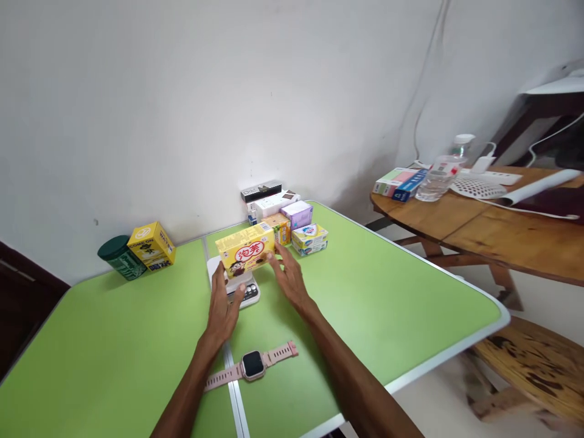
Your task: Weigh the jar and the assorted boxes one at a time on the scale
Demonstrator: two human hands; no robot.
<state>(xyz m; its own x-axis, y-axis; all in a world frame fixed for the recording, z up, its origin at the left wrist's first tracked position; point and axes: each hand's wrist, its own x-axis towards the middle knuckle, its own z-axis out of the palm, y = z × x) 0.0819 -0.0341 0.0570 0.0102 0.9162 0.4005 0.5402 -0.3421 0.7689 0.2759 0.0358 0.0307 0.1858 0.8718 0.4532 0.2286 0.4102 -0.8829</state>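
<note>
A yellow snack box [246, 250] with red lettering and a cartoon figure is held between my two hands, over a white kitchen scale [252, 295]. My left hand [222, 307] presses its fingers on the box's left end, its thumb lower, in front of the scale's buttons. At the right end, my right hand [292, 277] grips the box with thumb and fingers. The box hides most of the scale's plate; whether it touches the plate I cannot tell. Nearer to me lies a pink smartwatch [253, 365], its strap stretched out flat.
Behind the yellow box stand a purple box [297, 214], yellow-green soap boxes [310, 238] and several other cartons. Left are a dark green canister [122, 258] and a yellow cube box [152, 246]. A wooden table [456, 228] with a bottle [440, 177] stands right.
</note>
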